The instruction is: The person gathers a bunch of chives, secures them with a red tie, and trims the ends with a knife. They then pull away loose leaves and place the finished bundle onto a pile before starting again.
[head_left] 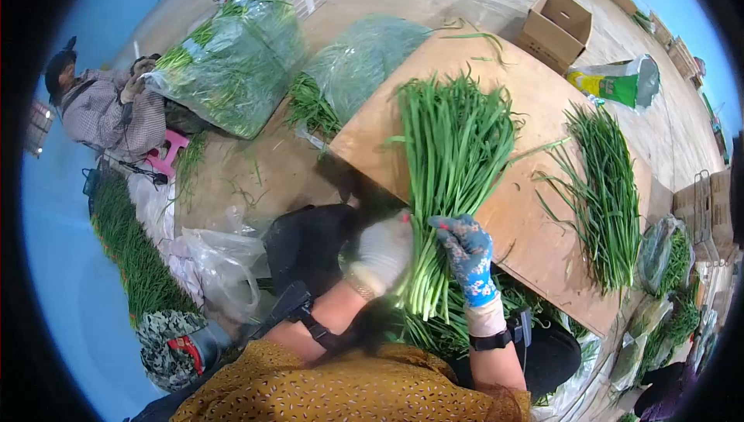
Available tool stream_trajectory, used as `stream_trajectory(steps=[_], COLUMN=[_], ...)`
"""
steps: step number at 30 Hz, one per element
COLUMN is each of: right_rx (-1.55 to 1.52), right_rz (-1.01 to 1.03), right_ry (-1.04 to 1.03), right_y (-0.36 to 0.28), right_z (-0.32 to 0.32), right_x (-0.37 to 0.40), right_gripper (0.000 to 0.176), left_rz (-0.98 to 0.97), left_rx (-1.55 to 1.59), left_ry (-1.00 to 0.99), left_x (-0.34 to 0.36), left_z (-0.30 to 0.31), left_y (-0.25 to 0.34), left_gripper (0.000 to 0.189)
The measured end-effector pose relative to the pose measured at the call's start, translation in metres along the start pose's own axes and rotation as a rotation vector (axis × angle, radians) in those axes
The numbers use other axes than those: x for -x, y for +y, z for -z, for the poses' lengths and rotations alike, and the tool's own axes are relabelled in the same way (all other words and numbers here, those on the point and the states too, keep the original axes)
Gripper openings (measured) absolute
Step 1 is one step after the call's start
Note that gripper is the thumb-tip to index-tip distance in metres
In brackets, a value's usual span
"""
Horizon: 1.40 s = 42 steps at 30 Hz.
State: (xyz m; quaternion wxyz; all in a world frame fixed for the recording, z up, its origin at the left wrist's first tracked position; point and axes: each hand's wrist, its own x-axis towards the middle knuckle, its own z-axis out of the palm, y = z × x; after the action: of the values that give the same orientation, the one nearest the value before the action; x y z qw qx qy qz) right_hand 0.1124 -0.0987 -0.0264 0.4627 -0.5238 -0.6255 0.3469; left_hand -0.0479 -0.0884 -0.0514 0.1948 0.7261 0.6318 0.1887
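Observation:
A large bunch of long green stalks [457,143] lies on a wooden board [372,131], its pale ends pointing toward me over the board's near edge. My left hand [386,248], in a white glove, is at the left side of the bunch near the pale ends; it is smeared by motion and its fingers are hard to make out. On the right side of the same bunch is my right hand [465,255], in a blue floral glove, its fingers bent together against the stalks. A second bunch [608,197] lies at the board's right.
At the upper left a person [108,112] holds a large plastic bag of greens [240,65]. An open cardboard box [554,31] and a green-and-white bag [620,82] stand beyond the board. More greens [139,251] lie at left, near a pink stool [167,152].

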Motion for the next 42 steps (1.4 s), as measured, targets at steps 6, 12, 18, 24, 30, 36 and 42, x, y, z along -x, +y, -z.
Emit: stream_trajectory(steps=[6,12,18,24,30,36,42], right_rx=[0.007,0.127,0.228,0.106,0.050,-0.067,-0.223], right_rz=[0.001,-0.009,0.009,-0.014,-0.044,-0.199,-0.260], right_ry=[-0.017,-0.034,-0.184,0.005,0.135,0.094,0.271], right_y=[0.006,0.014,0.015,0.022,0.023,0.029,0.025], right_z=[-0.028,-0.040,-0.030,-0.046,-0.045,-0.034,-0.038], right_x=[-0.020,-0.012,-0.018,-0.013,-0.001,0.002,0.022], right_gripper=[0.017,0.022,0.031,0.015,0.009,0.009,0.005], left_rz=[-0.014,0.046,0.007,-0.067,0.110,0.314,0.343], left_rx=[-0.123,-0.068,-0.218,-0.204,0.495,0.664,0.283], left_ry=[-0.011,0.043,-0.010,0.059,-0.151,-0.563,-0.594], left_x=[-0.006,-0.004,-0.005,-0.005,0.003,0.000,0.002], left_z=[-0.006,-0.015,-0.009,-0.015,-0.015,-0.001,0.011], left_y=[-0.002,-0.006,0.005,-0.001,-0.029,-0.005,0.024], left_gripper=[0.021,0.018,0.017,0.015,0.051,0.127,0.119])
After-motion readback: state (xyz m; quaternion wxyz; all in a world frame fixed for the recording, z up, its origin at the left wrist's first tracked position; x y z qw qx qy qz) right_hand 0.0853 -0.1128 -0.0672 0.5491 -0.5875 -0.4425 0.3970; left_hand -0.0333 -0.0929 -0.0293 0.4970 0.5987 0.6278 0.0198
